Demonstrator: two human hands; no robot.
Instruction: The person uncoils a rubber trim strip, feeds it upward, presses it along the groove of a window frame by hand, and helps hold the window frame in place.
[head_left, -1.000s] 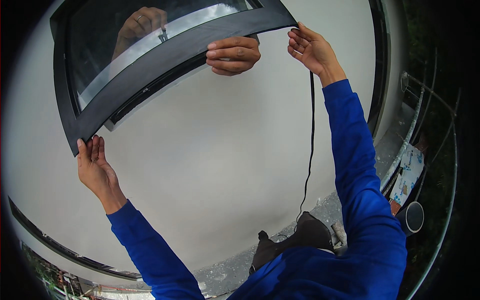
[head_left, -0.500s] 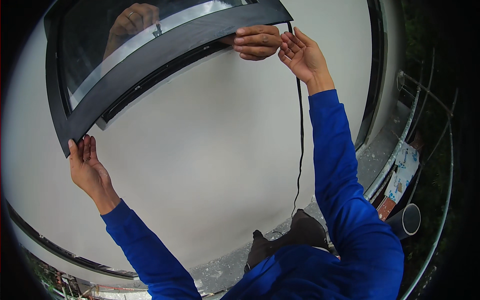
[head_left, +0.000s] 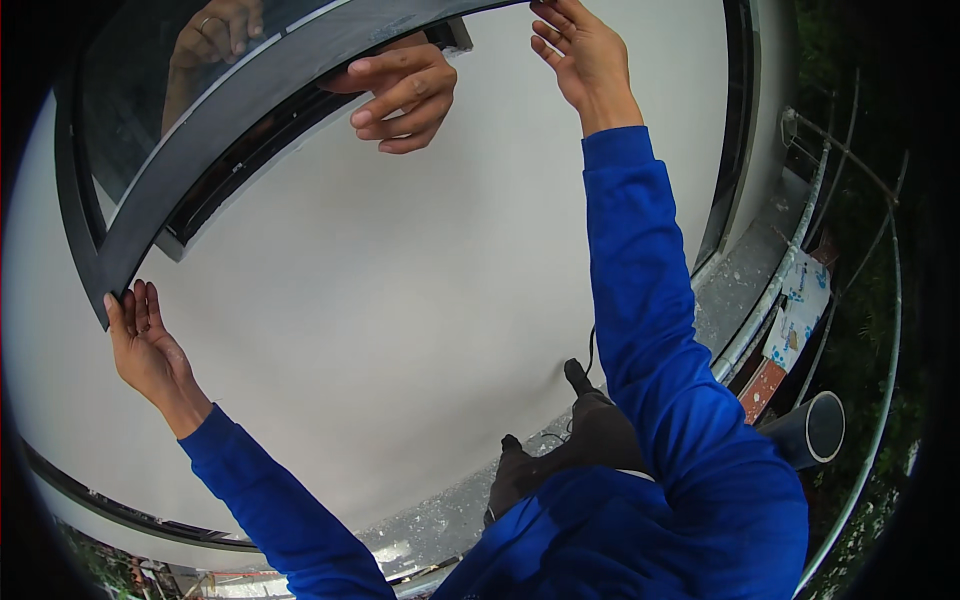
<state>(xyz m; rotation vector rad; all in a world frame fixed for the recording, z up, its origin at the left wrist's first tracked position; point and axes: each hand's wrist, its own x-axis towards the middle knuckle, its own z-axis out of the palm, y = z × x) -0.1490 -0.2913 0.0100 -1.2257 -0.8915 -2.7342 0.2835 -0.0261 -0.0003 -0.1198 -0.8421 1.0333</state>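
A dark-framed window sash [head_left: 235, 100] tilts outward from a pale wall at the upper left. My left hand [head_left: 150, 345] grips its lower left corner, thumb at the front and fingers along the edge. High up, my right hand [head_left: 585, 60] is at the other end of the bottom rail, fingers curled around the corner; the top of this hand is near the picture's edge. Between my hands, a co-worker's hand [head_left: 405, 95] reaches out below the rail through the gap, fingers loosely bent. Another hand [head_left: 215, 35], wearing a ring, shows behind the glass [head_left: 130, 110].
The pale wall [head_left: 400, 300] fills the middle. Below is a narrow speckled ledge [head_left: 440, 520] by my feet. To the right run metal scaffold tubes [head_left: 745, 335], with a grey pipe [head_left: 820, 428] and a printed white sheet [head_left: 800, 305]. A black cable [head_left: 591, 350] hangs beside my right sleeve.
My right hand has moved up and left onto the sash corner. The co-worker's hand below the rail has shifted left, and its fingers have spread. My left hand keeps its hold.
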